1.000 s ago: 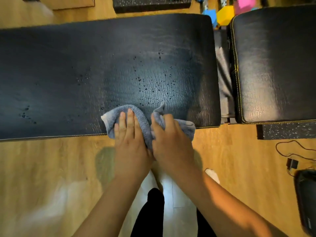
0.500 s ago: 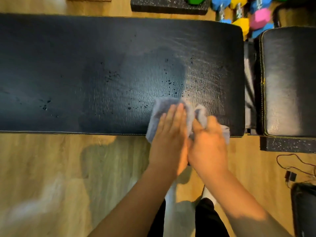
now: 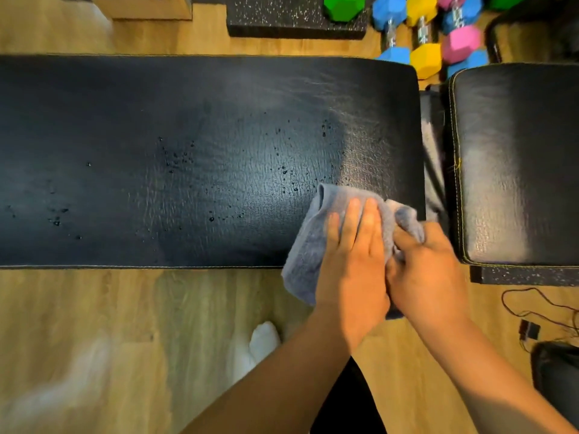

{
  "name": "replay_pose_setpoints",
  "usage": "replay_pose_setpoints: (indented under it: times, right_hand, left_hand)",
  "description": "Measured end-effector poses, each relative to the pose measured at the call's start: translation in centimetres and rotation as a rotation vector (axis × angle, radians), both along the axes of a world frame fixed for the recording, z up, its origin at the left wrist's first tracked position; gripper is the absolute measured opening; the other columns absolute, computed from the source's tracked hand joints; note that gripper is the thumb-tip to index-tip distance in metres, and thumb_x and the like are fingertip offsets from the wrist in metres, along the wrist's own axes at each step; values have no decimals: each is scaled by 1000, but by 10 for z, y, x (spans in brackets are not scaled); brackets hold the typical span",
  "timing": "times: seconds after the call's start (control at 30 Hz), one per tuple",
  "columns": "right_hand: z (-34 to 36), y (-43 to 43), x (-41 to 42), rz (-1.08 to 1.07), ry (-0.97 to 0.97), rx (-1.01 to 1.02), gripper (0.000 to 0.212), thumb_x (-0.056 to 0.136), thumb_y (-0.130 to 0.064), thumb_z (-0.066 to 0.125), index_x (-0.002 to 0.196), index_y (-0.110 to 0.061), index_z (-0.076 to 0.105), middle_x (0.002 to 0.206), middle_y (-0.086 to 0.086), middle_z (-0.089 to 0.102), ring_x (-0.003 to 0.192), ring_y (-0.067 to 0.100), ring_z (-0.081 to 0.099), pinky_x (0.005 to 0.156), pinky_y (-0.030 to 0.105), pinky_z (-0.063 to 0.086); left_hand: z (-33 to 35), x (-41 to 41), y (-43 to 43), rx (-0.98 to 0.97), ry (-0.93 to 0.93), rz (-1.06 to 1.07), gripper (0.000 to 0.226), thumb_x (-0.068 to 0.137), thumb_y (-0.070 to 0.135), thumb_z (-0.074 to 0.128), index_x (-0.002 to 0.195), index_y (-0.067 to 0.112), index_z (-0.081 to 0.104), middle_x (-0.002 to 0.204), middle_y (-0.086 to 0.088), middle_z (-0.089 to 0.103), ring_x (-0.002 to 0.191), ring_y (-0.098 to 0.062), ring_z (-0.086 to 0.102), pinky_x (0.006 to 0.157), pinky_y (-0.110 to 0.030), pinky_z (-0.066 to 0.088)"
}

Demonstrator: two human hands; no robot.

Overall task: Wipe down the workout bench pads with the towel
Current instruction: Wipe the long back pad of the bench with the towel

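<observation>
A long black bench pad (image 3: pixel 188 151) runs across the view, speckled with water drops near its middle and left. A second black pad (image 3: pixel 517 158) sits to its right across a narrow gap. A grey-blue towel (image 3: pixel 308 242) lies bunched on the long pad's near right corner and hangs over its front edge. My left hand (image 3: pixel 354 261) presses flat on the towel with fingers together. My right hand (image 3: pixel 429 270) grips the towel's right fold beside it. Both hands touch each other.
Coloured dumbbells (image 3: pixel 423 42) lie on the wooden floor behind the pads, next to a black rubber mat (image 3: pixel 282 23). A cable (image 3: pixel 539 311) and a dark object (image 3: pixel 557 368) lie on the floor at the right. A white sock (image 3: pixel 263 339) shows below the bench.
Both hands have slid the towel to the right along the pad's front edge, from the middle to its right corner. The view has shifted so the pad sits lower in the frame.
</observation>
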State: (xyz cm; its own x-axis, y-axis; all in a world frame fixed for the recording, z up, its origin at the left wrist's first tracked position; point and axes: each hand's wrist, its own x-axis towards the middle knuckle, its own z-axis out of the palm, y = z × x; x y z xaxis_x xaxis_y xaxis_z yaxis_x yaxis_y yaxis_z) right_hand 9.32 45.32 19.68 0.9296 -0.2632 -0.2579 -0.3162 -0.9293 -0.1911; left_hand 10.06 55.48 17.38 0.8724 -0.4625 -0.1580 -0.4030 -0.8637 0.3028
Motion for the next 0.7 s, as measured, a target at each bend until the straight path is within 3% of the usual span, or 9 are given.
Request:
replay_pose_setpoints:
  times: [0.13, 0.23, 0.27, 0.4, 0.5, 0.6, 0.7]
  right_hand:
    - [5, 19, 8, 129, -72, -86, 40, 75, -15, 58, 114, -14, 65, 94, 13, 52, 82, 36, 55, 59, 39, 48]
    - [2, 61, 29, 440, -54, -119, 47, 76, -19, 38, 116, -16, 62, 109, 9, 58, 92, 31, 55, 65, 37, 49]
    - [3, 74, 35, 447, -63, -93, 44, 77, -17, 38, 111, -13, 66, 110, 9, 59, 91, 32, 56, 65, 36, 49]
    - [7, 76, 41, 335, -27, 34, 40, 85, -24, 39, 112, -13, 66, 107, 7, 57, 90, 32, 54, 59, 38, 47]
    - [7, 38, 34, 269, -115, -2, 37, 76, -21, 63, 112, -16, 69, 95, 8, 59, 79, 30, 59, 58, 33, 50]
    - [9, -13, 34, 145, -2, 67, 50, 79, -15, 59, 128, -18, 58, 104, 12, 52, 87, 38, 55, 67, 41, 51]
    - [7, -49, 36, 37, 22, 68, 40, 82, -13, 59, 122, -14, 61, 108, 16, 50, 86, 41, 56, 68, 42, 49]
  left_hand:
    - [-1, -2, 23, -121, 38, 98, 75, 88, 31, 42, 153, 3, 16, 162, -13, 10, 150, -28, 1, 122, -44, 2]
    - [-7, -8, 61, 45, 5, 149, 76, 88, 36, 40, 153, 2, 16, 160, -21, 7, 149, -35, 0, 120, -50, 10]
    - [-6, -8, 72, 87, 15, 153, 77, 89, 40, 37, 153, 3, 16, 160, -23, 7, 149, -37, 0, 119, -52, 13]
    - [5, 1, 69, 147, 58, 151, 85, 87, 57, 23, 154, 7, 8, 159, -25, 3, 148, -42, -3, 118, -56, 12]
    - [9, 8, 37, 117, 95, 97, 99, 80, 66, 38, 154, 9, 7, 159, -26, 4, 147, -44, -2, 117, -60, 8]
    - [6, 23, -8, 140, 86, -31, 85, 90, 49, 37, 154, 6, 2, 160, -22, -7, 146, -42, -13, 118, -58, 0]
    - [3, 37, -44, 35, 75, -42, 78, 84, 36, 19, 152, -2, 10, 161, -20, 5, 148, -39, -5, 120, -52, -1]
